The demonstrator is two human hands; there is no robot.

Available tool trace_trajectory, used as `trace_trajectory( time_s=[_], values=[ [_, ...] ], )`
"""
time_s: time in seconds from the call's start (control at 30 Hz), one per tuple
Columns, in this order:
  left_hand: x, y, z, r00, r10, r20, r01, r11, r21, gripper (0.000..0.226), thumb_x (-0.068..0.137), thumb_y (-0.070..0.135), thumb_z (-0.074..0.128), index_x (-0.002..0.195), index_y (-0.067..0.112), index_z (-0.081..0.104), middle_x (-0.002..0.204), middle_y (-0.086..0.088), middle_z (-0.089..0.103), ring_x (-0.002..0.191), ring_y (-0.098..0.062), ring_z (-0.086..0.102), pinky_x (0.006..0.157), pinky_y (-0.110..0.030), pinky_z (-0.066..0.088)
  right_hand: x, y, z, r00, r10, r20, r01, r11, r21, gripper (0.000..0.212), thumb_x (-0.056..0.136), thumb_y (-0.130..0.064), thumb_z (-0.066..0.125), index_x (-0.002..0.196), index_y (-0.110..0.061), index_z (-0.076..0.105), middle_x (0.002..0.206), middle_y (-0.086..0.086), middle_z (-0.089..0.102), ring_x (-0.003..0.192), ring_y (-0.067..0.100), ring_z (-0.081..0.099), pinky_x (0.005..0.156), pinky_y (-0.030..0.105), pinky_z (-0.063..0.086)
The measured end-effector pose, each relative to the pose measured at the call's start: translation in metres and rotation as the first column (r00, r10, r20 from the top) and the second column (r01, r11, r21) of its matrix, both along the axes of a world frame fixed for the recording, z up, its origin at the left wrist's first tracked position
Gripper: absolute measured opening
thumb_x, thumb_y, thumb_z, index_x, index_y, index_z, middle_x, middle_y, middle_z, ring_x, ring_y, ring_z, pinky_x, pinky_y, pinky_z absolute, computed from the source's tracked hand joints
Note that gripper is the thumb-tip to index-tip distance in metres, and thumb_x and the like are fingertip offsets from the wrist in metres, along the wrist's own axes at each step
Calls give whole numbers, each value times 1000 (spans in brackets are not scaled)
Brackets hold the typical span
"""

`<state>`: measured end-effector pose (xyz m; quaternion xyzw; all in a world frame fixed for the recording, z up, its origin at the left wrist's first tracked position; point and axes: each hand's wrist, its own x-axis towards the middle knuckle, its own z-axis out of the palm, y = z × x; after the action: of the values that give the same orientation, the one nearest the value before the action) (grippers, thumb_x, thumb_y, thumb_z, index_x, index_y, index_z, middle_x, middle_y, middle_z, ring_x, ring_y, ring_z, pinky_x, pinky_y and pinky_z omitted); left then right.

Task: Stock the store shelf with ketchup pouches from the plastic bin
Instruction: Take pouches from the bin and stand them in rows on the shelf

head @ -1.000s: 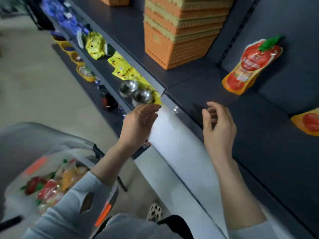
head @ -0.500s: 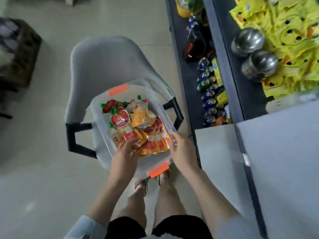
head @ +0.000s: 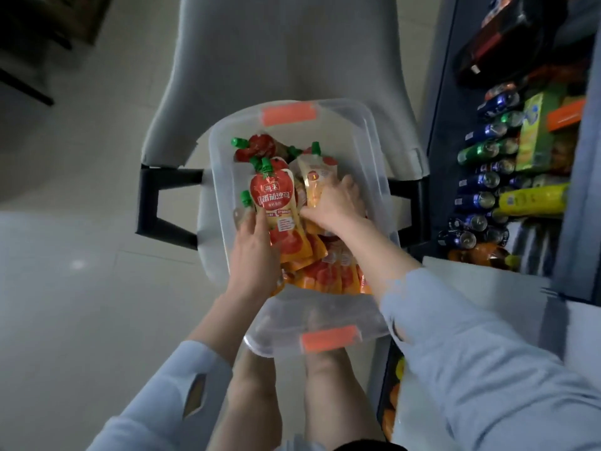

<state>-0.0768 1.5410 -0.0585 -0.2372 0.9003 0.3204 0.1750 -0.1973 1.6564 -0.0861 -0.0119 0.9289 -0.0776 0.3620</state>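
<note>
A clear plastic bin (head: 374,138) with orange latches sits on a grey chair and holds several red-and-orange ketchup pouches with green caps. My left hand (head: 255,255) grips one ketchup pouch (head: 276,203) by its lower half and holds it upright over the bin's left side. My right hand (head: 335,203) reaches into the bin from the right, its fingers curled round a second pouch (head: 313,180) that lies label-down among the others. More pouches (head: 328,278) lie under both hands.
The grey chair (head: 279,56) with black arms stands on a pale tiled floor. At the right, a dark shelf unit (head: 442,92) carries rows of drink cans (head: 481,183), bottles and boxes. My bare knees show below the bin.
The view turned from the shelf down to the bin. Both hands went from empty at the shelf into the bin; the left has lifted a pouch upright, the right now grasps another.
</note>
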Motion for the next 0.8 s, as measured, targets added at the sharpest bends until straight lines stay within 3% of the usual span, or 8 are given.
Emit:
trace_trajectory(
  time_s=[0.1, 0.27, 0.37, 0.43, 0.5, 0.63, 0.73, 0.8],
  values=[
    [-10, 9, -16, 999, 1, 46, 2, 997, -73, 72, 96, 18, 50, 153, 10, 7, 159, -16, 15, 146, -33, 14, 119, -48, 17, 15, 6, 10, 988, 153, 26, -154, 988, 18, 97, 85, -49, 67, 156, -9, 15, 153, 25, 29, 139, 40, 34, 110, 49, 37],
    [-28, 22, -23, 989, 80, 127, -70, 994, -78, 88, 95, 24, 55, 151, 9, -11, 161, -15, -3, 146, -38, 7, 118, -47, 12, 28, 30, 2, 959, -284, 21, 283, 940, -191, 51, 93, -24, 54, 141, -11, 41, 133, 14, 58, 119, 35, 58, 97, 46, 52],
    [-38, 30, -28, 989, 109, 104, -103, 993, -56, 100, 91, 19, 63, 151, 10, -17, 160, -17, -13, 147, -38, -2, 119, -44, 6, 40, 44, -2, 927, -367, 76, 373, 879, -297, 47, 95, -31, 63, 137, -17, 48, 124, 5, 66, 112, 28, 64, 89, 38, 53],
    [-45, 33, -31, 980, 161, 114, -156, 986, -52, 110, 87, 13, 69, 149, 15, -21, 159, -18, -16, 147, -39, 1, 118, -45, 10, 49, 52, -3, 904, -417, 94, 422, 835, -354, 46, 93, -36, 66, 133, -19, 52, 120, 2, 68, 108, 25, 66, 90, 40, 55],
    [-49, 34, -31, 968, 218, 122, -213, 976, -53, 118, 81, 13, 74, 148, 21, -23, 160, -19, -9, 145, -41, 12, 117, -49, 18, 54, 58, -4, 878, -469, 93, 467, 800, -376, 42, 92, -37, 68, 126, -17, 56, 114, 2, 69, 102, 23, 68, 88, 41, 57],
    [-42, 28, -25, 970, 245, 6, -244, 968, -60, 109, 81, 22, 72, 151, 21, -10, 150, -16, 34, 129, -34, 45, 104, -46, 42, 60, 67, 7, 843, -523, 123, 515, 719, -468, 28, 91, -33, 71, 112, -17, 61, 101, 0, 70, 90, 17, 69, 74, 30, 57],
    [-32, 23, -17, 976, 217, -1, -217, 976, -8, 83, 79, 46, 70, 145, 23, 25, 128, -7, 59, 108, -29, 61, 87, -41, 51, 65, 70, 27, 770, -606, 198, 603, 592, -534, 28, 90, -35, 72, 109, -16, 66, 99, -2, 73, 86, 11, 70, 64, 15, 52],
    [-24, 18, -6, 983, 179, 27, -180, 983, 31, 63, 76, 55, 68, 126, 24, 45, 116, -3, 65, 102, -27, 63, 84, -40, 54, 69, 73, 46, 686, -671, 281, 682, 460, -569, 27, 90, -38, 71, 111, -20, 67, 100, -3, 75, 88, 12, 73, 72, 21, 56]
  ],
)
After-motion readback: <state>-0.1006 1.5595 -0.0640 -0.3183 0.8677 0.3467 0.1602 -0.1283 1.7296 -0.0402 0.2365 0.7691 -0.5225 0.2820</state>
